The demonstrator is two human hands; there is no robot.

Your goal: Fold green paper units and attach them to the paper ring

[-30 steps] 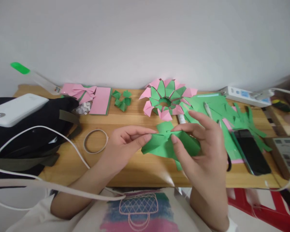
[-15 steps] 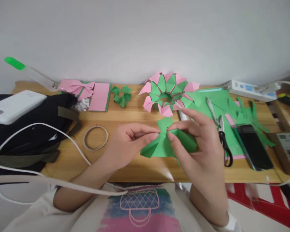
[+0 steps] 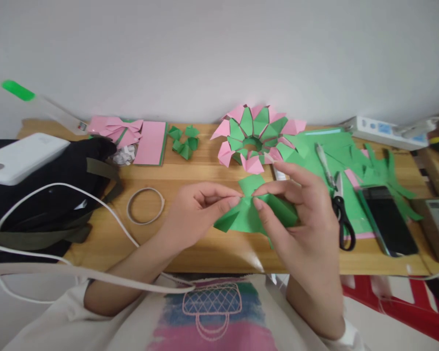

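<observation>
A piece of green folded paper (image 3: 247,217) is held up over the front of the table, its creased flaps spreading left and right. My left hand (image 3: 201,209) pinches it between thumb and index finger, close to its middle. Opposite, my right hand (image 3: 300,214) pinches the same paper, thumb and index fingertips nearly meeting those of the left. The right hand's fingers hide part of the right flap. Just beyond the hands lies a ring-shaped paper flower (image 3: 254,139) with green inner petals and pink tips.
Left stand a tape roll (image 3: 145,206), a pink paper stack (image 3: 150,144), small green folded pieces (image 3: 184,142) and a white power bank (image 3: 25,158) on a black bag. Right lie scissors (image 3: 342,214), a phone (image 3: 389,222), green scraps (image 3: 376,165) and a power strip (image 3: 384,131). A white cable (image 3: 106,209) crosses the left side.
The view has shifted slightly. Both hands keep their pinch on the green paper, with hardly any other movement visible.
</observation>
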